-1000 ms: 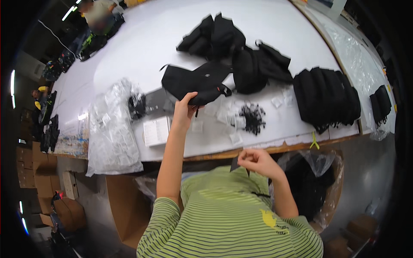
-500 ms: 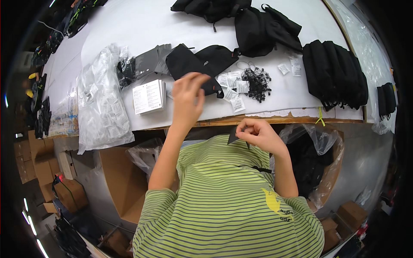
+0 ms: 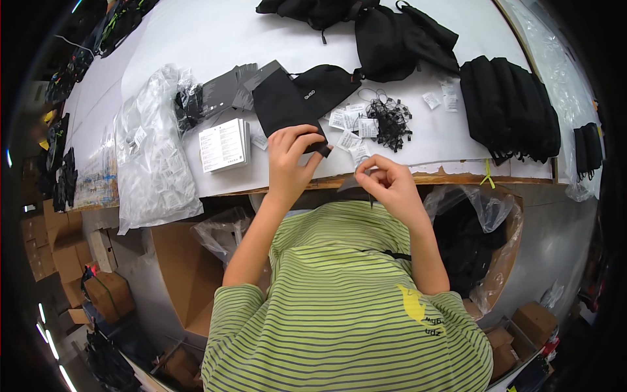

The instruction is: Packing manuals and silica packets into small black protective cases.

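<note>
A flat black fabric item [image 3: 277, 104] with a small white print lies on the white table. My left hand [image 3: 290, 160] is closed on the item's near end, where a short black strap [image 3: 324, 150] sticks out beside the fingers. At the table's front edge, my right hand [image 3: 390, 186] pinches a thin dark grey tag [image 3: 351, 185]. A short black piece hangs below those fingers. Between and beyond the hands lie white printed labels [image 3: 349, 140] and a tangled heap of black cord loops [image 3: 392, 124].
Left of the fabric stand a stack of white printed cards [image 3: 224, 145], fanned dark grey cards [image 3: 219, 91] and a clear plastic bag [image 3: 153, 157]. Black fabric goods [image 3: 509, 108] are piled at the right, black bags [image 3: 392, 42] at the back. Open cartons [image 3: 189, 274] sit below the table edge.
My left hand has come down and toward me, from above the black fabric item onto its near end. My right hand has risen slightly toward the table edge, still pinching the tag.
</note>
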Motion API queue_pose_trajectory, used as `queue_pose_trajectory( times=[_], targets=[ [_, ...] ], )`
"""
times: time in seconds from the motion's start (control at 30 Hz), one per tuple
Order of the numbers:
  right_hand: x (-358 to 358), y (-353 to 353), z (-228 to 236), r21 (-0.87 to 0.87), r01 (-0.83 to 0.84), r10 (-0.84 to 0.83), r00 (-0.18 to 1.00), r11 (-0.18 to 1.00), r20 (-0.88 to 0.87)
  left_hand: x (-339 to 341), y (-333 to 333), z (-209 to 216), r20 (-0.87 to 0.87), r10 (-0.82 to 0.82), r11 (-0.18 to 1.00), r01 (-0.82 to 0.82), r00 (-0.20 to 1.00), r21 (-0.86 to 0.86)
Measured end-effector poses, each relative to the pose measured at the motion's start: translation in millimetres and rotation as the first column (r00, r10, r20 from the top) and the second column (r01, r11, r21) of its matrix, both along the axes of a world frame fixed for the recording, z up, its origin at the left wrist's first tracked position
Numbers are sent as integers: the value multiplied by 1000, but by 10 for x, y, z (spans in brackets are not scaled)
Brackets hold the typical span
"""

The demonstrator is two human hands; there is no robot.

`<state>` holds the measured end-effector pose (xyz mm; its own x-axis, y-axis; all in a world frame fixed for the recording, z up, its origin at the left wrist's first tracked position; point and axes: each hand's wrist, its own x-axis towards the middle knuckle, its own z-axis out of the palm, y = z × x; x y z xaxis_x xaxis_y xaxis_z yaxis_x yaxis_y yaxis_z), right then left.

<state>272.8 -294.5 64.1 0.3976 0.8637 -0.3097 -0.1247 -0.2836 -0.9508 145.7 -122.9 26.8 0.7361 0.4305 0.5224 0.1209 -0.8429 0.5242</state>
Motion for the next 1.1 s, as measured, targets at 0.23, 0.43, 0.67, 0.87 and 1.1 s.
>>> queue_pose_trajectory(
  times=[0.23,0.43,0.67,0.87,1.1],
  targets=[
    [-216,354,-19,98,-79,17,857,992,514,-474,-450,188,-26,432,871,-424,902,-246],
    [-326,476,24,135,-298,159,779,945,607,-561,-507,316,-6,400,575,-256,917,-777],
    [-275,462,108,115,-220,121,825,969,552,-607,-464,394,-102,307,620,-280,946,-733],
    [-299,492,-25,249,-333,96,750,909,654,-604,-440,400,-54,322,591,-245,945,-768],
    [-288,462,25,78,-263,219,908,962,356,-634,-417,398,77,316,689,-173,946,-703]
  ],
)
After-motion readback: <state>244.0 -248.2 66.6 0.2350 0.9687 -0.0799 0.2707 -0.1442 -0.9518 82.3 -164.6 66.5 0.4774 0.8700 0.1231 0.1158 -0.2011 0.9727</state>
